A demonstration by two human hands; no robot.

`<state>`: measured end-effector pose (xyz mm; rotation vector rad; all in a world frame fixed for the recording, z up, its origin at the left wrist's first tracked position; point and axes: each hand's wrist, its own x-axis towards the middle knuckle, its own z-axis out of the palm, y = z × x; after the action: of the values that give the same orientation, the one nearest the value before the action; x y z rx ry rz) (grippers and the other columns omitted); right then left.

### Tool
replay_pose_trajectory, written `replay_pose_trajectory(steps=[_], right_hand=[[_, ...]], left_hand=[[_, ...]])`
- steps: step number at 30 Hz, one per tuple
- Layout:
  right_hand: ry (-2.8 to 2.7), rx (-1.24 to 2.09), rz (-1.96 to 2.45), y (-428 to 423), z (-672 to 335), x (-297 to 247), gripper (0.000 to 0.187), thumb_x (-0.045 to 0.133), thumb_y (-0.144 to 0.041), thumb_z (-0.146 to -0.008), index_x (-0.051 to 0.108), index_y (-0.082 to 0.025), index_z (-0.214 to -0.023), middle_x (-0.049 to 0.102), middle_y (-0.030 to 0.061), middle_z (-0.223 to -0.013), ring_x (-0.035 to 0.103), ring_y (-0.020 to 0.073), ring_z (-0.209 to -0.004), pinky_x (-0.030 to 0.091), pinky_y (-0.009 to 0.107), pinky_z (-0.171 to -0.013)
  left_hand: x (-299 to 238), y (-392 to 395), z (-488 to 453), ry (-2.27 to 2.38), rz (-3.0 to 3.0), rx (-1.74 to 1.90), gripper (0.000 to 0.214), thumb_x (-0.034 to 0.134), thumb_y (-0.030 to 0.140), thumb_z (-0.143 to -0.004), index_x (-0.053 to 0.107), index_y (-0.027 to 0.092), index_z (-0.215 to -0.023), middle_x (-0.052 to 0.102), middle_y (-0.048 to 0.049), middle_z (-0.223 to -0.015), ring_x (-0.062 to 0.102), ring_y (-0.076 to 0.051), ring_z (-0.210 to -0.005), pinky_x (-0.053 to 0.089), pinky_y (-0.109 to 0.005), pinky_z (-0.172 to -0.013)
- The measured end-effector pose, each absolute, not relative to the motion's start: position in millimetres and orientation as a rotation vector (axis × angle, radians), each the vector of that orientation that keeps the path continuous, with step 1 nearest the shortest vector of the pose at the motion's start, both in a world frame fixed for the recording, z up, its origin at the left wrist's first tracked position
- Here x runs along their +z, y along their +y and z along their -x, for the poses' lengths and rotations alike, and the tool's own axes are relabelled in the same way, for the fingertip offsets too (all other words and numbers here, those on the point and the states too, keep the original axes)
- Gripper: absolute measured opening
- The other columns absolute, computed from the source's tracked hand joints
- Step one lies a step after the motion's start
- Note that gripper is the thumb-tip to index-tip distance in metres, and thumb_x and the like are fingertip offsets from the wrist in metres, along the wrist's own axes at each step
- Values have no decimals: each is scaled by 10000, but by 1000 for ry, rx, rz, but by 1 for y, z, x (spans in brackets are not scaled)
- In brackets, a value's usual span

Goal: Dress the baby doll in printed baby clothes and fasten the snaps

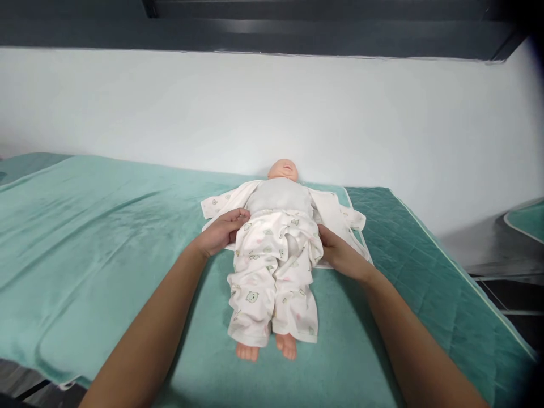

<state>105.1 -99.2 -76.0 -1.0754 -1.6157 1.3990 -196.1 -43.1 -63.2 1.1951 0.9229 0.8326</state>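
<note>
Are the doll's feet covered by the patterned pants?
No, both feet stick out bare beyond the patterned pants.

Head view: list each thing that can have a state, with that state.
Doll: lying face up
Printed trousers: worn by the doll, rumpled
White jacket: spread open beneath the doll
Light green cover: spread out, creased
Left hand: curled, at the trousers' waist
Right hand: partly hidden, at the trousers

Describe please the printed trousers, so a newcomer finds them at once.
On the green cover lies a doll, head toward the wall. The trousers cover its lower half, between the left hand and right hand. Unlike the jacket spread beneath it, they end at bare feet.
</note>
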Motion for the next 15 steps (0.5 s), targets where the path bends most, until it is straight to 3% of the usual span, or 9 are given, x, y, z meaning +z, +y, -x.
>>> replay_pose_trajectory(steps=[5, 10, 15], right_hand=[[-1562, 1541, 1056, -101, -105, -71, 482, 689, -310, -798, 567, -244, -1259, 712, 41, -1034, 665, 208, -863, 550, 344, -750], [-1463, 1374, 975, -95, -108, -78, 316, 706, -325, -802, 691, -210, -1096, 722, 40, -990, 645, 221, -920, 496, 347, -845], [-1386, 1301, 1014, -90, -114, -88, 227, 700, -301, -805, 728, -215, -1013, 720, 22, -896, 634, 198, -822, 480, 304, -731]], left_hand=[[-63, -45, 197, 839, -1270, 771, 320, 730, 211, -680, 536, 212, -934, 557, 46, -736, 476, -67, -562, 360, -165, -502], [-63, -47, 201, 791, -1306, 774, 269, 667, 116, -685, 540, 197, -908, 544, 58, -743, 473, -49, -577, 344, -145, -507], [-66, -46, 202, 750, -1305, 738, 358, 664, 66, -629, 552, 195, -944, 566, 37, -809, 520, -74, -660, 393, -157, -553]])
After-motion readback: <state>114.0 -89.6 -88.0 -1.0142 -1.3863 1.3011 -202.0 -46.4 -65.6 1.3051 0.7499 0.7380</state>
